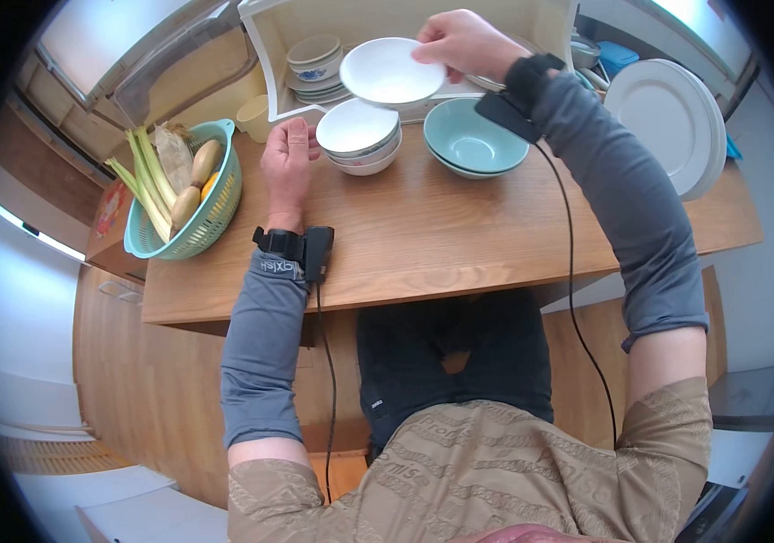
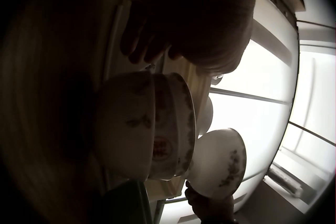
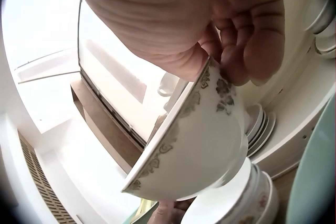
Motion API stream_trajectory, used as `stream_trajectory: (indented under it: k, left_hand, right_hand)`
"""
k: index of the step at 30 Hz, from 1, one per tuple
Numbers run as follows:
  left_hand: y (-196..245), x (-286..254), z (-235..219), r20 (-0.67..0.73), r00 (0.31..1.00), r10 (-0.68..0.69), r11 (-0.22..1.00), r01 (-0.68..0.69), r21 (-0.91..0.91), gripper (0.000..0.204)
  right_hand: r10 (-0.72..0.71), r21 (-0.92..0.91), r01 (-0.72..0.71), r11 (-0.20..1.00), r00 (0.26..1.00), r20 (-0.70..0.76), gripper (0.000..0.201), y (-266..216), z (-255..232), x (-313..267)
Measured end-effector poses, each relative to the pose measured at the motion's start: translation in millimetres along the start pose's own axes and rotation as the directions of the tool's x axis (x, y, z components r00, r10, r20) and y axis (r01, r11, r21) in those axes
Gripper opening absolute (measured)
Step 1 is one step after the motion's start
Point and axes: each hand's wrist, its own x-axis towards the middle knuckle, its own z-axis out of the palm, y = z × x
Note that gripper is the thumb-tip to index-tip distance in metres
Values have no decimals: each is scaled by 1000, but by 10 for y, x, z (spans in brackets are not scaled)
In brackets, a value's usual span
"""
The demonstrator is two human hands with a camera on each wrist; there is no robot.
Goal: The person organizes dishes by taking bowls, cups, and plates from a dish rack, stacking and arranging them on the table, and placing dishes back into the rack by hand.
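My right hand [image 1: 464, 45] pinches the rim of a white bowl [image 1: 385, 74] and holds it tilted above the table. In the right wrist view a floral pattern runs round the outside of this bowl [image 3: 194, 135], with thumb and fingers at its edge. Below it stands a stack of white patterned bowls [image 1: 362, 145]. Just left of that stack is my left hand [image 1: 287, 163], its fingers bent loosely and holding nothing. Several stacked bowls [image 2: 142, 124] show dark in the left wrist view, under the hand. To the right sit nested pale green bowls [image 1: 476, 140].
A cream shelf unit [image 1: 260, 54] at the back holds more bowls [image 1: 315, 59] and plates. On the left a green basket [image 1: 215, 204] carries celery and several vegetables. White plates [image 1: 668, 127] stand upright at the right. Cables [image 1: 571, 262] run from both wrists.
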Motion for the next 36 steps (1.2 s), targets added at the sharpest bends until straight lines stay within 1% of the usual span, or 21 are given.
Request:
stream_trajectory:
  k: [1,2,4,5,6,8,10,12,16,18,19,21,22,25,27,28,30,31,33,34,36]
  left_hand:
    - [10,0,-2,4,1000,-8,1000,8,25,44]
    - [15,-2,1,7,1000,-7,1000,6,28,44]
    - [27,-14,13,-49,999,2,1000,-2,-2,37]
    - [29,-9,9,-51,999,4,1000,-4,-1,37]
    - [25,-4,0,-37,999,0,1000,0,16,40]
    - [7,-3,-14,-26,1000,-4,999,5,33,43]
    - [20,-5,5,-28,1000,-7,999,8,42,43]
    - [23,-5,17,-32,999,-5,999,6,46,43]
    - [27,-3,16,-33,999,-2,998,4,61,43]
    - [31,-7,24,-34,999,-4,998,6,59,43]
    - [33,-9,30,-37,999,-6,998,8,58,43]
    - [30,-12,41,-46,999,-3,1000,4,27,41]
    - [27,-11,42,-57,998,-1,1000,1,-3,39]
    - [21,-17,33,-43,999,-10,1000,10,-12,40]
    - [-13,-3,28,-41,999,-6,1000,6,-6,40]
    - [-33,5,26,-49,999,-1,1000,1,0,40]
    - [-53,12,27,-38,999,5,1000,-4,8,40]
    - [-55,16,25,-38,999,12,1000,-11,17,40]
    - [-61,19,23,-32,999,14,1000,-13,28,40]
    - [-71,14,22,-34,999,11,999,-10,40,40]
    - [-70,11,10,-13,1000,4,999,-3,34,41]
  right_hand:
    - [3,-15,-2,1000,999,38,21,-72,73,58]
    - [3,-12,-3,1000,999,34,21,-137,152,97]
    - [22,-35,-20,999,998,63,19,-210,307,166]
    - [43,-62,-38,997,996,75,19,-208,391,214]
    - [39,-62,-34,997,996,76,19,-222,441,224]
    - [74,-67,-67,996,991,110,18,-230,532,226]
    - [82,-99,-71,993,990,114,17,-217,592,230]
    - [89,-169,-68,983,988,122,17,-196,637,233]
    - [112,-182,-91,979,988,111,19,-102,678,243]
    - [-12,-248,27,969,998,60,27,-15,721,239]
    - [-11,-248,25,968,998,57,27,34,755,236]
    - [-95,-287,97,953,995,19,37,90,803,212]
    - [-93,-286,94,954,996,15,37,100,783,196]
    - [-100,-288,91,953,995,-15,42,154,615,134]
    - [-102,-237,74,969,989,-105,43,267,383,45]
    - [-95,-236,67,970,989,-111,43,389,282,-24]
    - [-172,-341,83,936,956,-239,43,634,57,-209]
    - [-167,-341,76,937,954,-247,43,717,-27,-331]
    - [-46,-381,-57,923,966,-255,44,860,-140,-600]
    - [-40,-380,-65,923,964,-264,44,947,-161,-692]
    - [12,-300,-66,952,984,-177,46,1085,-129,-861]
